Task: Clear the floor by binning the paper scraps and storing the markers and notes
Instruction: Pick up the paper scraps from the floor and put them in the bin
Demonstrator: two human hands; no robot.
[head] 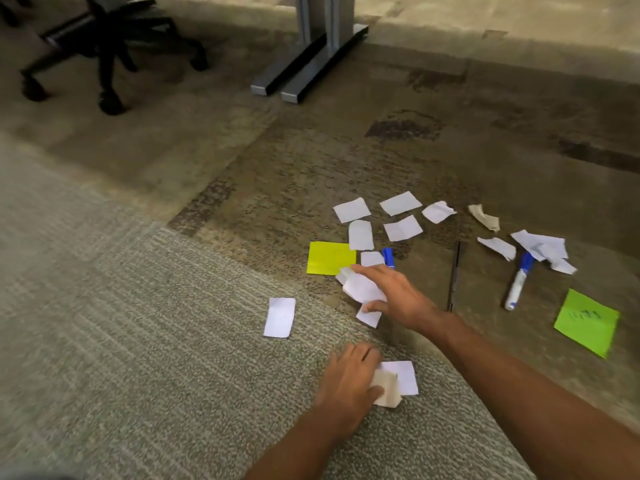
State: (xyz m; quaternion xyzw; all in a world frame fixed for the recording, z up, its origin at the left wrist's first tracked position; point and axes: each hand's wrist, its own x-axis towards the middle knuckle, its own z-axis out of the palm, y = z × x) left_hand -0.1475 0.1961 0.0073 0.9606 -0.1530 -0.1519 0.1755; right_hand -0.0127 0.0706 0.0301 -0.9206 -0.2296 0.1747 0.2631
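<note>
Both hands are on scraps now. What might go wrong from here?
The right hand grips white scraps beside the yellow sticky note and a half-hidden blue marker; either might get swept up and binned. The left hand pinches a tan scrap atop a white slip; the slip may get left behind.

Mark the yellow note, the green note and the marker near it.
yellow note (330,258), head view, middle of the sheet.
green note (587,322), head view, middle of the sheet.
marker (517,282), head view, white barrel.
</note>
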